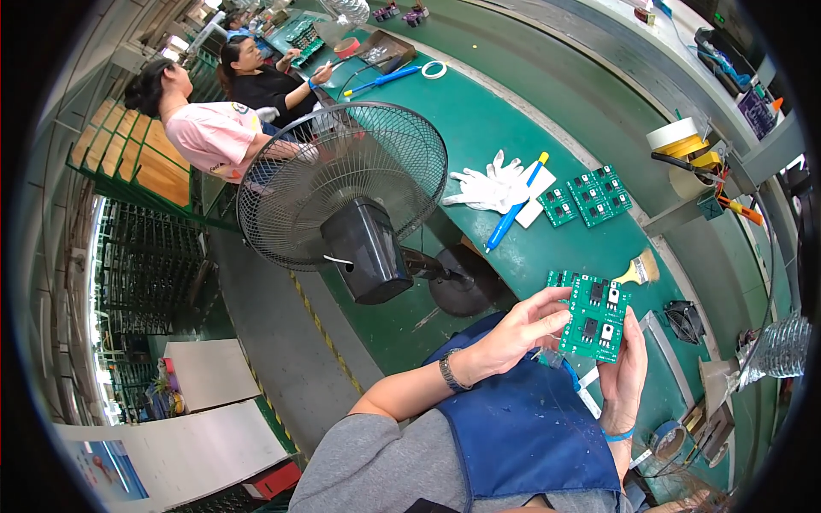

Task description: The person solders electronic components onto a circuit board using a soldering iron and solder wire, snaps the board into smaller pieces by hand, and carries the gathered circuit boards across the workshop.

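A green circuit board [590, 346] with black components is held up in front of my blue apron. My left hand [528, 327] pinches its left edge, with thumb and fingers closed. Wrapped along the right and lower edge, my right hand [631, 368] grips the same board. Behind its upper left corner a bit of another green board [558, 278] shows; whether it is separate I cannot tell. Just beyond the held board lies a brush [640, 268] with pale bristles. Farther up the bench are several more circuit boards [601, 195], a blue electric screwdriver [511, 220] and white gloves [487, 185].
A large black fan [368, 248] stands to the left beside the green bench [505, 265]. Two co-workers [214, 128] work farther along. A small black fan [684, 321], a tape roll [671, 134] on a holder and a silver duct [780, 346] are at the right.
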A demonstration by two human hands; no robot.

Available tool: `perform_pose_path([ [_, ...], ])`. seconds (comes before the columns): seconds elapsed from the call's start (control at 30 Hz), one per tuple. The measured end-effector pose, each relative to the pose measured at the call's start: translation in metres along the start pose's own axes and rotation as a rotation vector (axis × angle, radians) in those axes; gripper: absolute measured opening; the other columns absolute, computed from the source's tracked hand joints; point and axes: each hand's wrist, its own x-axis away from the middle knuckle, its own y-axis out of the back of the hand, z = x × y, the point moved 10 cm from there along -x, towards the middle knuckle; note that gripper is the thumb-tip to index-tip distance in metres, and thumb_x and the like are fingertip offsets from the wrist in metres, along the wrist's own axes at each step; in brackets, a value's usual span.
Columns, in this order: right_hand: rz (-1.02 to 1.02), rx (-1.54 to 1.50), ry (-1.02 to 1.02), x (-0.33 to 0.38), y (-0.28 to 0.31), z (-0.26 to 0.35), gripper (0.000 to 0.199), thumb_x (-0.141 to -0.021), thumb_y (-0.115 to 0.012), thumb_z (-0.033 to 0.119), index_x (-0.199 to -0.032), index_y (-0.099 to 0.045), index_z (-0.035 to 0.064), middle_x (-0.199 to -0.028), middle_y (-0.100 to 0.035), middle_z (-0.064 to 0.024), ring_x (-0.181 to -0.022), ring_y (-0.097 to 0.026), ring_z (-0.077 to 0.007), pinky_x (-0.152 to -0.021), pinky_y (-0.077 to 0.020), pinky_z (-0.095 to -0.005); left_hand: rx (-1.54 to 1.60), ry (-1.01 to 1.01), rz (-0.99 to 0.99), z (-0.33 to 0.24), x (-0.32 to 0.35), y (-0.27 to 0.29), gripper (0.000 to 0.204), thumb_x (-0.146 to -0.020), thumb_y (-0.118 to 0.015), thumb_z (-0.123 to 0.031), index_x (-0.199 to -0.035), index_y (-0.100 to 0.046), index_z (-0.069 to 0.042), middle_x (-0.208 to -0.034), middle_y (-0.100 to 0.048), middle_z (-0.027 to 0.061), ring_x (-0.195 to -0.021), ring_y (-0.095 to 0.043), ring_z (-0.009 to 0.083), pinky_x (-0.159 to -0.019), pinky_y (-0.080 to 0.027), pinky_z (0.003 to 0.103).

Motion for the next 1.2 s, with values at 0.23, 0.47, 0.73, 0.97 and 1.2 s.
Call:
perform_pose_path([
  [0.23,-0.035,0.011,0.038,0.003,0.003,0.002,0.041,-0.103,-0.042,0.025,-0.136,-0.047,0.0003,-0.128,-0.058,-0.0091,-0.116,-0.058,-0.0179,-0.098,-0.0469,-0.0337,0.008,0.056,-0.037,0.012,-0.005,0.006,0.05,-0.098,-0.059,-0.024,-0.14,-0.04,-0.007,-0.12,-0.056,0.0026,-0.1,-0.057,0.0104,-0.079,-0.05,0.029],
  [0.47,0.064,-0.028,-0.011,-0.004,-0.034,0.008,0.029,-0.102,-0.046,0.02,-0.123,-0.052,0.0011,-0.114,-0.062,-0.0067,-0.103,-0.062,-0.0135,-0.087,-0.0513,-0.0285,0.042,-0.079,-0.045,-0.026,0.006,0.004,0.047,-0.099,-0.052,-0.013,-0.142,-0.038,0.0,-0.129,-0.056,0.0089,-0.114,-0.058,0.0151,-0.094,-0.051,0.031],
  [0.73,0.065,0.021,0.015,0.005,-0.028,0.01,0.028,-0.103,-0.045,0.023,-0.119,-0.053,0.0025,-0.105,-0.063,-0.0035,-0.091,-0.063,-0.0085,-0.078,-0.0529,-0.0246,0.03,-0.051,-0.017,-0.02,0.008,-0.003,0.05,-0.099,-0.053,-0.014,-0.144,-0.036,0.0,-0.132,-0.054,0.0095,-0.118,-0.056,0.0157,-0.098,-0.048,0.032],
  [0.97,0.096,0.035,0.018,0.011,-0.03,0.011,0.028,-0.103,-0.045,0.023,-0.121,-0.053,0.0033,-0.102,-0.063,-0.0026,-0.089,-0.062,-0.007,-0.075,-0.0519,-0.0228,0.002,-0.057,-0.027,-0.018,0.014,-0.007,0.051,-0.099,-0.054,-0.015,-0.144,-0.035,0.0,-0.132,-0.054,0.0108,-0.117,-0.057,0.0158,-0.097,-0.049,0.032],
  [1.2,0.032,-0.002,-0.006,0.01,-0.029,0.008,0.028,-0.102,-0.047,0.024,-0.119,-0.054,0.004,-0.102,-0.063,-0.0016,-0.09,-0.061,-0.0064,-0.075,-0.0518,-0.0226,0.0,-0.075,-0.029,-0.019,0.014,-0.006,0.048,-0.099,-0.053,-0.014,-0.142,-0.035,0.0,-0.131,-0.053,0.0099,-0.115,-0.057,0.0149,-0.095,-0.051,0.031],
])
